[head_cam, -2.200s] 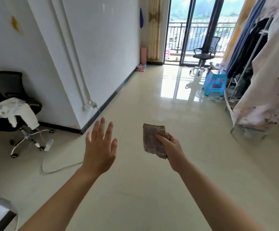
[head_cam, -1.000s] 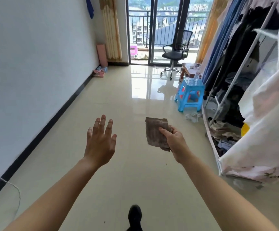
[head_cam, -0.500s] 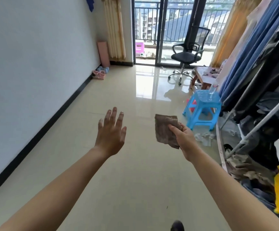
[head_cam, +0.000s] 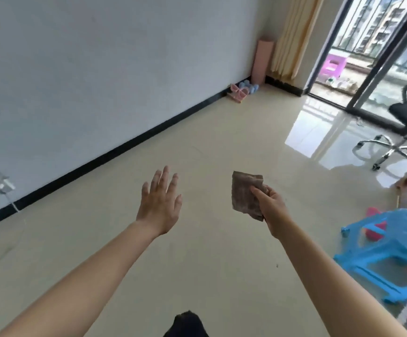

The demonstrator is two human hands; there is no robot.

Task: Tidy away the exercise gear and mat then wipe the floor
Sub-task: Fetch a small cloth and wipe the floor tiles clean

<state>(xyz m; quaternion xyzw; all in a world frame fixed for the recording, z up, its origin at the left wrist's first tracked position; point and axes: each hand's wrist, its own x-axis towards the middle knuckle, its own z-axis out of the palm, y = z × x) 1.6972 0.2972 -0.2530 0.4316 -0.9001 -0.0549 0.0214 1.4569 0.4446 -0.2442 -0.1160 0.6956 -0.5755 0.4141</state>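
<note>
- One view only, from the head camera, and what has changed in it is our heading: half a second ago we faced the balcony door straight on, and now we look left toward the wall point(head_cam: 80, 76) and the far corner.
- We now have the blue stool point(head_cam: 389, 259) close at our lower right, where it stood well ahead a moment ago, so we judge we have walked forward along the floor point(head_cam: 209, 147).
- Our right hand point(head_cam: 271, 205) pinches a folded brown cloth point(head_cam: 245, 195) between thumb and fingers, as it did in the earlier pictures; the cloth hangs in the air, well clear of the floor.
- Our left hand point(head_cam: 159, 205) is spread flat, palm down, fingers apart, with nothing in it, the same as before.
- What looks like the rolled pink mat point(head_cam: 262, 62) stands upright in the far corner by the curtain point(head_cam: 292, 35), with small pink and blue gear point(head_cam: 72, 90) on the floor just beside it against the wall.
- We judge that the tidying part is done and the wiping is what remains; no wiping has begun, since the cloth is not yet down.
- We judge the next move calls for crouching and pressing the cloth to the floor; the swivel chair point(head_cam: 402, 127) and stool stand at the right and may need working around.
</note>
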